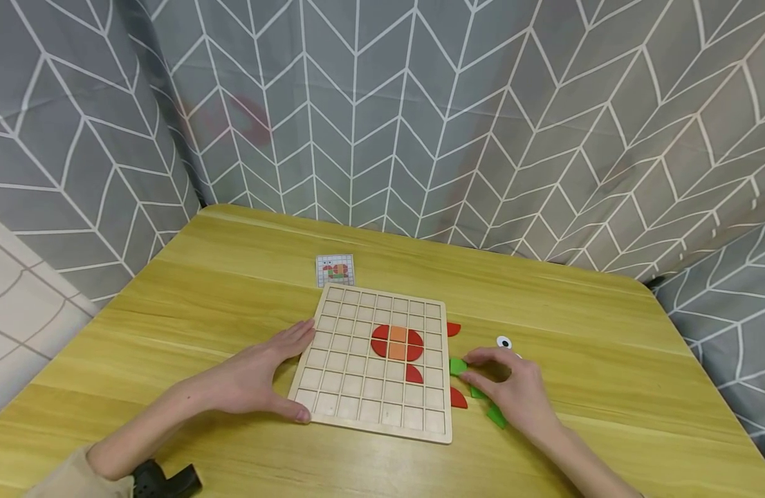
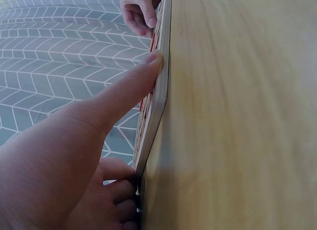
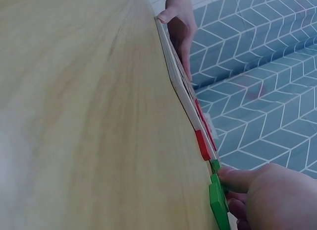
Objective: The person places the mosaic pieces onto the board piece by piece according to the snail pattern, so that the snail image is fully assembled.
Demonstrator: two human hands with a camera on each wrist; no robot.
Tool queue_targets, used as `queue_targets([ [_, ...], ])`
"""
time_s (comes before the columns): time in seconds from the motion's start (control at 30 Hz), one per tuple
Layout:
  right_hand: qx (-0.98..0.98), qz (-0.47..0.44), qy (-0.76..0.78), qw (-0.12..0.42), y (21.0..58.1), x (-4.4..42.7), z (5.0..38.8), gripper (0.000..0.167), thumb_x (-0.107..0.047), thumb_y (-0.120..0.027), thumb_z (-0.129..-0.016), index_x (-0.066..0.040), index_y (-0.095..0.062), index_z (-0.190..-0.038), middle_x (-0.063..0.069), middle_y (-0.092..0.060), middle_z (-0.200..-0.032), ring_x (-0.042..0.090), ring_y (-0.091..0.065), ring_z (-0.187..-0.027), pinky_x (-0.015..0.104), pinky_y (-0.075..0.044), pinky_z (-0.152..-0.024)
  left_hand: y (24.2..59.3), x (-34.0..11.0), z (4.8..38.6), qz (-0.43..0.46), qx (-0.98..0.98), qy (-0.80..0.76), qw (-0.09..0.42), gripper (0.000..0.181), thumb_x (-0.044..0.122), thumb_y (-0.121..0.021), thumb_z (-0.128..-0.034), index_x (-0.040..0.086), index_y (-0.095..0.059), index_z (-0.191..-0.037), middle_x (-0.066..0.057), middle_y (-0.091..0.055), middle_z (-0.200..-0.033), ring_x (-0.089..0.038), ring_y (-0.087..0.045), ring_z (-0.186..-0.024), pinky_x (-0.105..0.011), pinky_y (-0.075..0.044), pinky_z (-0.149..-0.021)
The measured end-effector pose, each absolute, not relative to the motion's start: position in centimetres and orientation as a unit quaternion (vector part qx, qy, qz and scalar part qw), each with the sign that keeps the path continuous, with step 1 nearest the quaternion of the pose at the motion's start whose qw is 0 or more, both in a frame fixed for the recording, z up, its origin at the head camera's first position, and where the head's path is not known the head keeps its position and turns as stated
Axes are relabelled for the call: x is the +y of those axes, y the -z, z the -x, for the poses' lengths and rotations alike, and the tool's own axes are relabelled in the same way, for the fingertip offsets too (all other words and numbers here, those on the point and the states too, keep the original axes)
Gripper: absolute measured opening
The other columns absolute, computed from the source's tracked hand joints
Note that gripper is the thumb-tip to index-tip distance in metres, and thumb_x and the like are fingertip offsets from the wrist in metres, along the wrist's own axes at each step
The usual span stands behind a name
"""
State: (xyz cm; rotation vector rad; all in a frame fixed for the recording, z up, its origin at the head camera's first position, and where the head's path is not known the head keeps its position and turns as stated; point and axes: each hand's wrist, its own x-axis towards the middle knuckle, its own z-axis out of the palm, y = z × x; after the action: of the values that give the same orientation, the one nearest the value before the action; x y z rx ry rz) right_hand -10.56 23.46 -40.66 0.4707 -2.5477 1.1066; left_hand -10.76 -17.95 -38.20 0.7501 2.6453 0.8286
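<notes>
A wooden grid board point(image 1: 339, 380) lies on the table, with several red quarter-circle tiles point(image 1: 414, 374) and orange square tiles point(image 1: 398, 351) set in its cells. My left hand point(image 1: 245, 380) rests against the board's left side. Its straight thumb point(image 2: 124, 93) presses the edge near the front corner, and its fingers touch farther up. Just off the board's right edge, my right hand point(image 1: 513, 384) pinches a green square tile point(image 1: 458, 366) between thumb and fingertips. Other green tiles point(image 1: 497, 416) lie under and beside that hand, partly hidden by it.
Loose red tiles point(image 1: 458, 398) lie along the board's right edge. A white round eye piece point(image 1: 503, 342) sits behind my right hand. Beyond the board is a small picture card point(image 1: 335, 271). A grey patterned curtain point(image 1: 382, 124) hangs behind the table.
</notes>
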Motion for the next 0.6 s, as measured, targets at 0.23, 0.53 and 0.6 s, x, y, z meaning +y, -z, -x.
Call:
queue_targets([
  [0.23,-0.898,-0.146,-0.387,0.154,39.6,22.5,10.3,0.032,-0.01,-0.09,-0.07,-0.02,-0.075,-0.097,-0.013,-0.075,-0.088,0.002,-0.069,-0.085,0.011,-0.052,-0.078,38.0,-18.0,10.7,-0.259,0.913,-0.285,0.136,0.128,0.077,-0.073,-0.0658,0.002,-0.024,-0.158,-0.011,-0.011,-0.168,-0.039,-0.016,-0.152,-0.062,-0.023,-0.118],
  [0.53,-0.864,-0.24,-0.415,0.154,39.9,19.5,10.3,0.029,-0.01,-0.089,-0.072,-0.018,-0.075,-0.096,-0.008,-0.075,-0.091,0.01,-0.069,-0.078,0.019,-0.056,-0.07,38.0,-18.0,10.7,-0.257,0.912,-0.289,0.138,0.128,0.076,-0.074,-0.0659,0.002,-0.025,-0.157,-0.011,-0.011,-0.168,-0.04,-0.015,-0.152,-0.063,-0.022,-0.118],
  [0.6,-0.859,-0.263,-0.408,0.165,40.1,19.0,10.3,0.029,-0.01,-0.089,-0.072,-0.017,-0.076,-0.096,-0.008,-0.075,-0.091,0.011,-0.069,-0.079,0.018,-0.056,-0.07,38.1,-18.0,10.7,-0.258,0.911,-0.289,0.138,0.128,0.076,-0.073,-0.0659,0.002,-0.025,-0.157,-0.011,-0.011,-0.168,-0.04,-0.015,-0.152,-0.063,-0.022,-0.118],
])
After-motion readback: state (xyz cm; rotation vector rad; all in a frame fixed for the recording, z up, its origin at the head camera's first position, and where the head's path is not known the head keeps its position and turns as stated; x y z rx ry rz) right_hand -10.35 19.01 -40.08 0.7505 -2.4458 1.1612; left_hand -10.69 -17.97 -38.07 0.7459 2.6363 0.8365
